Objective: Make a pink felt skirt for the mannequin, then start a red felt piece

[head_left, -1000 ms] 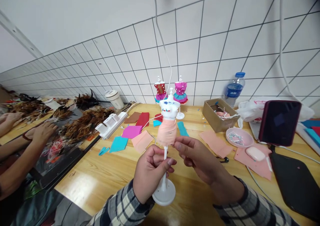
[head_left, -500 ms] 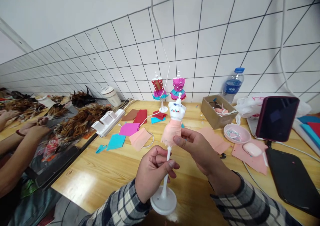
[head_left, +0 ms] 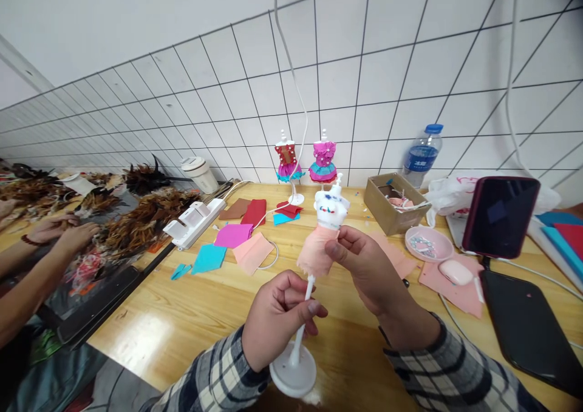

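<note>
A small white mannequin (head_left: 331,209) on a stand tilts to the right in front of me. Peach crepe paper (head_left: 316,251) wraps its lower body as a skirt, and coloured beads dot its chest. My left hand (head_left: 285,315) is closed around the white stand pole, above the round base (head_left: 294,372). With thumb and fingers, my right hand (head_left: 364,266) pinches the right side of the peach skirt near the waist. The fingertips behind the skirt are hidden.
Two dressed mannequins (head_left: 322,157) stand by the tiled wall. Coloured paper pieces (head_left: 209,258), a power strip (head_left: 195,224), a cardboard box (head_left: 387,212), a pink bead dish (head_left: 428,244), a bottle (head_left: 422,156) and a phone (head_left: 501,218) surround me. At left, another person's hands (head_left: 59,230) work among feathers.
The mannequin has tilted further, its top moving right and its base slightly left. My right hand has shifted a little right and up with the skirt. My left hand keeps the pole.
</note>
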Action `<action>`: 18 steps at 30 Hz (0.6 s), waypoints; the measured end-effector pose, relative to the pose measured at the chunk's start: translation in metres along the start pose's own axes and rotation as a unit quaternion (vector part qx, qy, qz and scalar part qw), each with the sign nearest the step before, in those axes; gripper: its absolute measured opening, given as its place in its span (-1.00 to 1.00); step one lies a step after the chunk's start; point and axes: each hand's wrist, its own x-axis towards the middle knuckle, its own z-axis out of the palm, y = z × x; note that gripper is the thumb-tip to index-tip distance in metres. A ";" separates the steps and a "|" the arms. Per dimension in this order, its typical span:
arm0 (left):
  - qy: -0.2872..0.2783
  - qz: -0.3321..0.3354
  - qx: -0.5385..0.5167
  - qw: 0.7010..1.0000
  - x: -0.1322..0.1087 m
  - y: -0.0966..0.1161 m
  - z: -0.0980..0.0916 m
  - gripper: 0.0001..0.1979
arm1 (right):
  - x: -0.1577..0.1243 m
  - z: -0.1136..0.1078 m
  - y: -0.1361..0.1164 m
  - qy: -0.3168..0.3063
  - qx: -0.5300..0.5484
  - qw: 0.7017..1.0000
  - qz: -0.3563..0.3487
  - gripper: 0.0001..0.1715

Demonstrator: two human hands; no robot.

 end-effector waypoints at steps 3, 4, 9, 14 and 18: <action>-0.054 -0.007 -0.037 0.998 0.001 -0.002 -0.003 -0.59 | 0.001 -0.003 -0.002 0.023 -0.040 0.999 -0.003 -0.58; -0.068 -0.008 -0.048 0.997 0.001 -0.003 -0.004 -0.60 | 0.001 -0.004 -0.004 0.017 -0.052 0.998 -0.003 -0.57; -0.102 -0.011 -0.067 0.992 0.001 -0.004 -0.007 -0.63 | 0.000 -0.008 -0.014 -0.009 -0.058 0.998 -0.011 -0.57; -0.093 -0.021 -0.037 0.995 0.002 -0.004 -0.006 -0.61 | 0.004 -0.015 -0.011 -0.004 -0.122 0.992 -0.027 -0.58; -0.024 0.038 -0.031 0.999 0.015 -0.007 -0.009 -0.57 | -0.001 -0.017 -0.019 0.056 -0.276 0.957 -0.069 -0.51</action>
